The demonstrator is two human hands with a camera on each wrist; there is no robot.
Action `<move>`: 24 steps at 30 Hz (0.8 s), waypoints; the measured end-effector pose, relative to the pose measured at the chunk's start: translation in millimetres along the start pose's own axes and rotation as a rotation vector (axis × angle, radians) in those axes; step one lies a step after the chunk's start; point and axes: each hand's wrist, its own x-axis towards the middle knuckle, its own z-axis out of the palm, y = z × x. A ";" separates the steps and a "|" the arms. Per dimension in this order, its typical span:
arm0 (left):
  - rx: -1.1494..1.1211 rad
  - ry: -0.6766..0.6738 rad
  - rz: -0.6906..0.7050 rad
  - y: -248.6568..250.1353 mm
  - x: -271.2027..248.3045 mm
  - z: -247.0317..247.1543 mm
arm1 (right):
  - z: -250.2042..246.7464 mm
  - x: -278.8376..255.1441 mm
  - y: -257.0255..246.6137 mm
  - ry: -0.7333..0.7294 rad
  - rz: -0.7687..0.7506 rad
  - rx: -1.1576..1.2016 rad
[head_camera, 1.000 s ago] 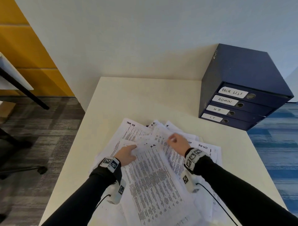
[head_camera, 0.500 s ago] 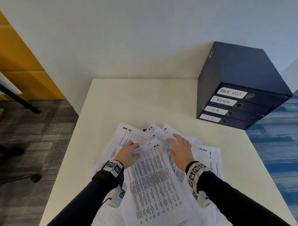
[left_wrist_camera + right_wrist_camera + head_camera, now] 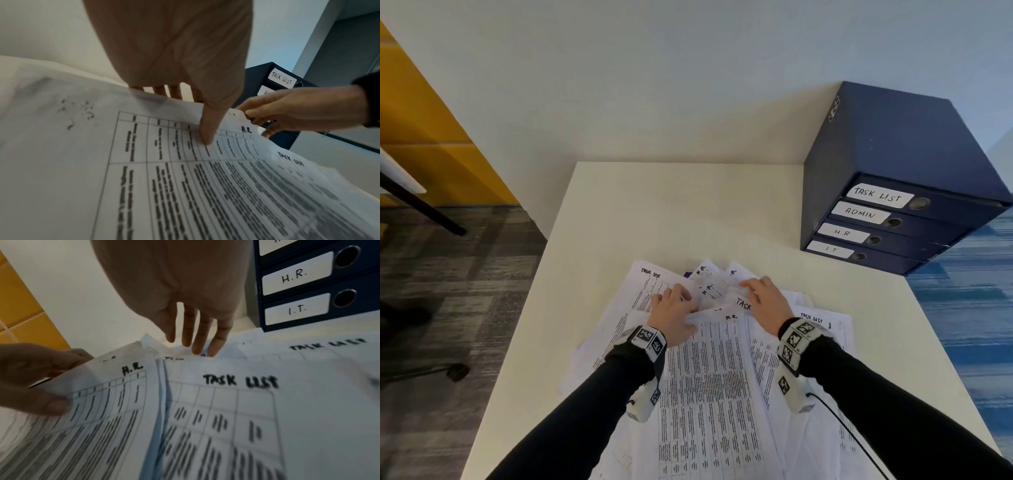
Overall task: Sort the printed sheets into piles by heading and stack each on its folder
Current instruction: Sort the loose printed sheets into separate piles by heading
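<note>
Cream surface (image 3: 674,205), seen from above, its far edge against a pale wall (image 3: 654,68). Left of the hands the floor is grey carpet (image 3: 448,274), with a yellow panel (image 3: 421,113) beyond it; right of the hands the carpet is blue (image 3: 969,308).

Beyond and to the right of the right hand stands a stack of four dark blue folders (image 3: 893,154), lying flat, spines toward the person. Spine labels, top to bottom: TASK LIST (image 3: 878,196), ADMIN (image 3: 860,212), H.R. (image 3: 843,233), I.T. (image 3: 830,249). No sheet lies on the stack.

The sheets (image 3: 709,394) lie as one loose, overlapping heap under and between both hands, unsorted, apart from the folders. Headings readable: H.R. (image 3: 132,369) on the sheet at the left hand, TASK LIST (image 3: 240,382) on the sheet just right of it.

Left hand (image 3: 674,315): pinches the top edge of the H.R. sheet, thumb (image 3: 207,133) on its printed face, fingers behind the edge, the corner lifted.

Right hand (image 3: 765,298): fingers (image 3: 202,337) straight and slightly spread, tips resting on sheets at the far end of the heap.
</note>
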 end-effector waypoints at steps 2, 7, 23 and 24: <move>0.016 0.077 0.021 0.7 -4.1 3.7 | 1.1 11.1 -5.6 -0.021 -0.023 -0.048; -0.005 0.171 0.085 7.2 -15.1 13.4 | 4.5 27.9 -28.5 -0.049 0.107 -0.102; -0.016 0.194 0.107 11.3 -23.2 19.5 | 19.4 26.8 -35.4 -0.095 0.221 -0.122; -0.015 0.190 0.107 11.0 -22.3 19.8 | 20.3 26.4 -35.3 -0.093 0.225 -0.118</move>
